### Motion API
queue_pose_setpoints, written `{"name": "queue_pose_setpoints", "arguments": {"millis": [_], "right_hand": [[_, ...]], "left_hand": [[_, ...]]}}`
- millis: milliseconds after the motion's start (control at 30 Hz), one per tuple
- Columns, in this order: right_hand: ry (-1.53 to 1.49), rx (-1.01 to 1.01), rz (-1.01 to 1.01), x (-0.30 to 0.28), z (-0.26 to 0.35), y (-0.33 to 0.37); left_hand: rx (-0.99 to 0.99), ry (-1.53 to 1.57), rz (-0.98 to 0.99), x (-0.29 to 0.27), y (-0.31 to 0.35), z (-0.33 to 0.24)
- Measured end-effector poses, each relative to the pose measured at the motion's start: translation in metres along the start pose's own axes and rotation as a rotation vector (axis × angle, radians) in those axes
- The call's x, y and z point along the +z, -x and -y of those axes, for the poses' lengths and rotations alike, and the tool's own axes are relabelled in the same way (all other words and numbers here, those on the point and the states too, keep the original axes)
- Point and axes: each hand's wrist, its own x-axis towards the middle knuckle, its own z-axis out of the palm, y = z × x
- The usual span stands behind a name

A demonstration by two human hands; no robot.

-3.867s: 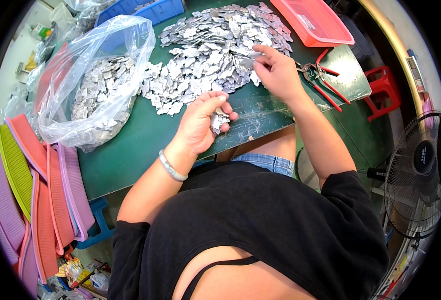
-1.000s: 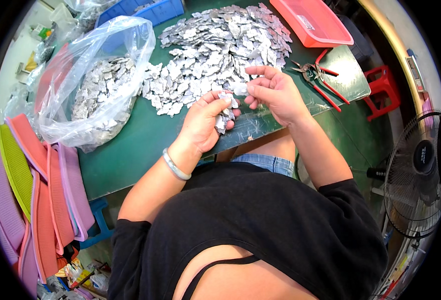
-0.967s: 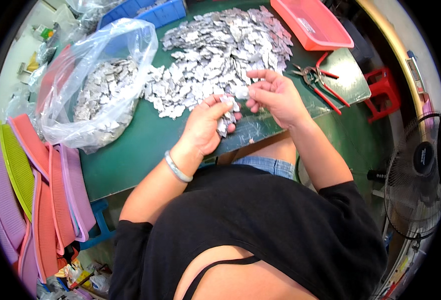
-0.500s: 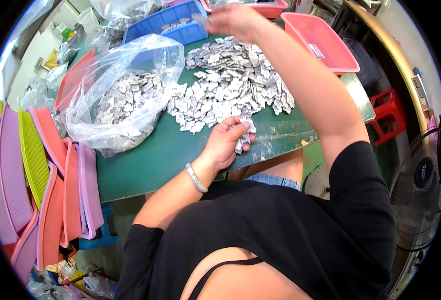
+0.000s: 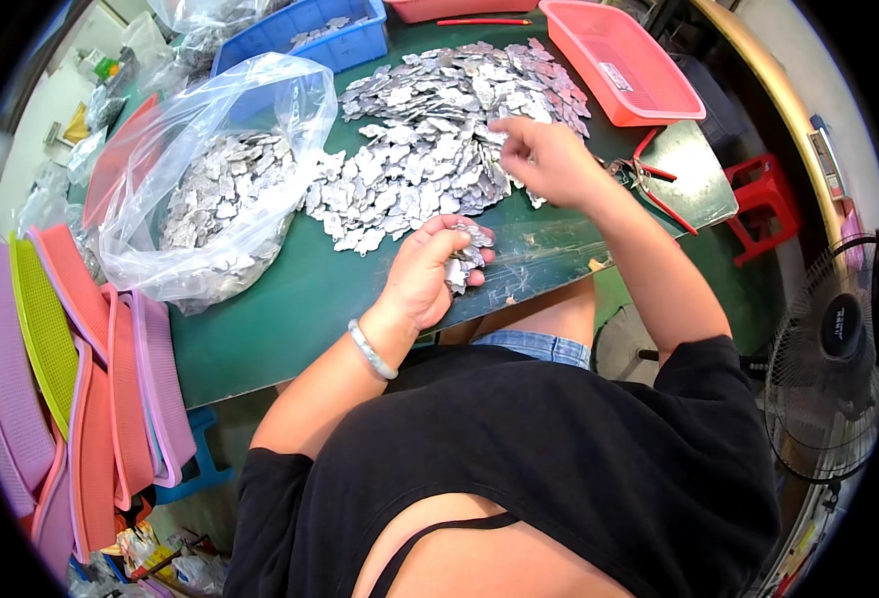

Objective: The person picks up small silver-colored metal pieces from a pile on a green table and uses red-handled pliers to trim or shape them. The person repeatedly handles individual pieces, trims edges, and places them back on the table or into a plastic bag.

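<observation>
My left hand [image 5: 430, 264] is closed around a small stack of flat silver metal pieces [image 5: 467, 257], close to the table's near edge. Above the right side of a large heap of the same metal pieces [image 5: 415, 164] hovers my right hand [image 5: 554, 162]. Its index finger and thumb are apart, and no piece shows between them; the other fingers are curled and partly hidden. Left of the heap, a clear plastic bag [image 5: 305, 95] lies open with many more metal pieces [image 5: 225, 194] inside.
A blue bin [image 5: 360, 45] with some pieces stands at the back. At the back right is a pink basket [image 5: 659, 95], with red-handled pliers [image 5: 649, 179] nearby. Stacked coloured baskets [image 5: 91, 399] rise at the left. A fan [image 5: 838, 339] and red stool [image 5: 763, 209] are right.
My right hand has come back from the blue bin to the heap; a small blurred thing at its fingertips no longer shows. My left hand still grips its stack. The view has shifted slightly.
</observation>
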Motion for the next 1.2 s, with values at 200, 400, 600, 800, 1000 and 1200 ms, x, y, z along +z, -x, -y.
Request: {"name": "queue_pose_setpoints", "arguments": {"millis": [200,400,600,800,1000,1200], "right_hand": [[0.264,-0.154,-0.137,0.021,0.0,0.034],[0.074,-0.084,-0.256,0.029,-0.008,0.037],[-0.721,0.309,-0.164,0.019,-0.001,0.039],[-0.889,0.321,-0.01,0.02,0.029,0.049],[-0.797,0.317,-0.028,0.022,0.017,0.041],[-0.401,0.11,-0.089,0.034,0.004,0.04]], "left_hand": [[-0.031,0.023,-0.014,-0.002,0.0,-0.002],[-0.025,-0.04,-0.005,0.0,0.0,-0.004],[-0.015,-0.025,-0.015,0.001,-0.001,-0.004],[-0.012,-0.021,-0.086,0.005,0.0,-0.002],[-0.011,0.02,-0.104,0.004,0.0,-0.002],[-0.019,0.017,-0.103,0.004,0.0,-0.002]]}}
